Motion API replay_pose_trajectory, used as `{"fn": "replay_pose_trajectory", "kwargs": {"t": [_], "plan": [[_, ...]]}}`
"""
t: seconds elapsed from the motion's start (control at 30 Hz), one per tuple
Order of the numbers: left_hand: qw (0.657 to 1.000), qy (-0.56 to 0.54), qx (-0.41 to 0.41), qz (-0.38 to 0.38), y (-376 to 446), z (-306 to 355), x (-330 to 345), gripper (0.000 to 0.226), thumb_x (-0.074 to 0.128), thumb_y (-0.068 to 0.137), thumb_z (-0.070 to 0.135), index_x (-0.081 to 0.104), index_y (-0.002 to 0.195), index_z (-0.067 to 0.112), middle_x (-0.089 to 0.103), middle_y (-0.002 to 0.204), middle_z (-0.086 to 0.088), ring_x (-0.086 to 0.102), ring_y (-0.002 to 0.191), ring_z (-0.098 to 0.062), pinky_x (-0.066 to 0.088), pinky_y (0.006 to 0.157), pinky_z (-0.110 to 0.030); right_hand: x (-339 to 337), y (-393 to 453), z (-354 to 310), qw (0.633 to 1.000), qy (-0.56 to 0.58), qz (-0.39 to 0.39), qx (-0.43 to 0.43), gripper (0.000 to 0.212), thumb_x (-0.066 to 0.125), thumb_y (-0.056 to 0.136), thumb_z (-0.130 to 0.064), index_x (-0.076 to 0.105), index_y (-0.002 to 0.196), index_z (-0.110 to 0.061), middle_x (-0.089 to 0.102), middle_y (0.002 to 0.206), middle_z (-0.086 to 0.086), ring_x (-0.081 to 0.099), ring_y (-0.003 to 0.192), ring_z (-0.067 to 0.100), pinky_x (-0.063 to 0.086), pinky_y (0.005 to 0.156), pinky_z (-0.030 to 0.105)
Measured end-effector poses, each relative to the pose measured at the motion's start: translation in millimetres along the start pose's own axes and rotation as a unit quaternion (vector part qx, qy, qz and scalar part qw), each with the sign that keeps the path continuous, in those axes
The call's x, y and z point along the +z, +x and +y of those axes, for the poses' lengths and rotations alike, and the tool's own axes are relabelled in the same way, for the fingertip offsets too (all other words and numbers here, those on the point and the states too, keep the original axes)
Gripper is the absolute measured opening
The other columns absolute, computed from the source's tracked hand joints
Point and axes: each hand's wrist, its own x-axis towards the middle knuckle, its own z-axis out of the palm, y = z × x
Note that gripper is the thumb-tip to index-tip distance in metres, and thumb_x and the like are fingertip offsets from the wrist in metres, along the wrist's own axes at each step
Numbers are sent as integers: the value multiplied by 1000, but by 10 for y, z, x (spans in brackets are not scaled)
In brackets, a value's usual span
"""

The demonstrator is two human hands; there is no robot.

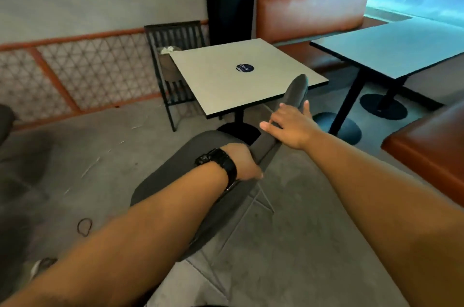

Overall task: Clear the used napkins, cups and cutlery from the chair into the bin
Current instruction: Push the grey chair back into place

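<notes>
Both arms stretched forward over the grey chair (175,171). Left hand (244,163), black watch (221,163) on the wrist, grips the chair's backrest edge low down, fingers wrapped behind it and mostly hidden. Right hand (288,125) higher up on the same backrest, fingers spread and curved over the top edge, holding it. Chair seat is dark grey, rounded, nothing visible on it. A rubber band (84,226) lies on the floor at left. Beyond: a white desk (226,85) carrying a dark round sticker (244,68). Behind it a black slatted chair (175,38) with a brown bin (168,63) on the seat, crumpled white napkins (167,50) at its top.
</notes>
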Motion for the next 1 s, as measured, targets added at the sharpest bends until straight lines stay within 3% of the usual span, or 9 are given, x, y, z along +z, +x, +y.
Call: {"fn": "replay_pose_trajectory", "kwargs": {"t": [0.1, 0.27, 0.33, 0.47, 0.57, 0.73, 1.0], "plan": [[999, 17, -15, 30, -112, 33, 47, 42, 60, 85, 49, 56, 110, 15, 61, 109, -6, 52, 83, -20, 42, 69, -30, -20, -16, 25, 999, -31, -9, -14, 59, 21, 92, -67, 60, 93, -24, 56, 115, 1, 39, 132, 21, -5, 113, 66], [997, 50, -25, 45, -385, 116, 115, 47, 55, 88, 50, 53, 119, 15, 59, 116, -8, 55, 93, -23, 40, 72, -29, -68, -262, 29, 997, -53, -6, -50, 58, 18, 93, -65, 58, 87, -24, 54, 95, -2, 46, 118, 23, -4, 113, 66], [997, 55, -27, 43, -512, 122, 159, 53, 55, 88, 52, 51, 126, 15, 58, 119, -8, 55, 99, -24, 39, 74, -29, -42, -401, 59, 996, -59, 9, -64, 58, 19, 93, -66, 57, 83, -24, 53, 91, -3, 47, 113, 23, -2, 114, 65], [998, 35, -24, 39, -722, 37, 270, 57, 61, 84, 55, 51, 126, 16, 59, 115, -5, 49, 86, -19, 40, 73, -30, 61, -723, 73, 992, -49, 71, -90, 59, 19, 89, -68, 50, 71, -22, 50, 80, -5, 50, 100, 23, 8, 117, 58], [998, 19, -5, 56, -837, -3, 343, 60, 63, 81, 57, 53, 127, 20, 61, 110, -1, 52, 87, -18, 42, 74, -29, 155, -949, 73, 989, -26, 112, -93, 54, 20, 87, -68, 40, 63, -24, 47, 75, -5, 51, 94, 23, 14, 117, 51], [996, 17, 50, 65, -940, 36, 437, 64, 62, 81, 60, 50, 135, 28, 63, 119, 3, 60, 101, -18, 50, 85, -31, 208, -1367, 165, 986, -26, 154, -50, 58, 15, 86, -72, 41, 64, -24, 45, 76, -7, 53, 95, 25, 28, 107, 46], [987, 64, 133, 68, -1136, 128, 585, 62, 56, 81, 65, 51, 133, 31, 63, 116, 4, 54, 87, -12, 44, 73, -27, 272, -2224, 175, 977, -43, 200, 62, 59, 24, 89, -72, 42, 63, -23, 45, 72, -6, 50, 83, 23, 34, 86, 43]]}}
